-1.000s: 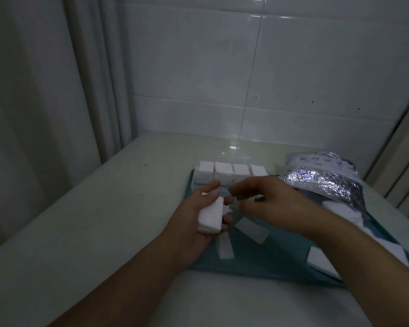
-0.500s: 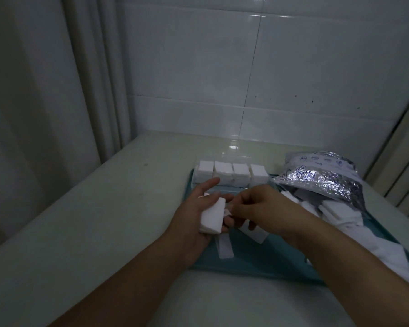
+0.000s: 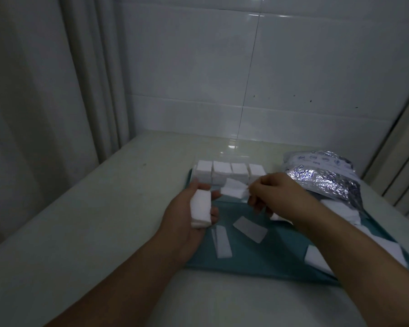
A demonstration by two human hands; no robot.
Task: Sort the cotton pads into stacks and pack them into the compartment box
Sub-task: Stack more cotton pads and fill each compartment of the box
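A: While the left hand [image 3: 187, 215] is curling its fingers round a stack of cotton pads [image 3: 201, 208], what is the right hand [image 3: 273, 197] doing?

B: Its grip is pinching a single pad [image 3: 234, 188] by one edge, between thumb and fingertips. That pad is hanging in the air between the two hands, just above the teal mat [image 3: 257, 258].

A: And the stack itself?

B: It is standing on end in the left grip, thumb on the far side, fingers wrapping the near side. It is sitting over the mat's left edge.

A: Where is the box?

B: The compartment box [image 3: 229, 172] is lying at the far end of the mat, just beyond the hands. Four white stacks are showing side by side in it. It looks clear-walled, but the light is dim and I cannot tell its dividers.

A: Anything loose?

B: Two loose pads are lying flat on the mat near the wrists, a narrow one [image 3: 223, 241] and a tilted one [image 3: 250, 229] beside it. More pads [image 3: 340, 210] are spilling under the right forearm from a silver foil bag [image 3: 324, 175] at the right.

A: And underneath?

B: Everything is resting on a pale table [image 3: 92, 220], which is running up to a tiled wall [image 3: 293, 79].
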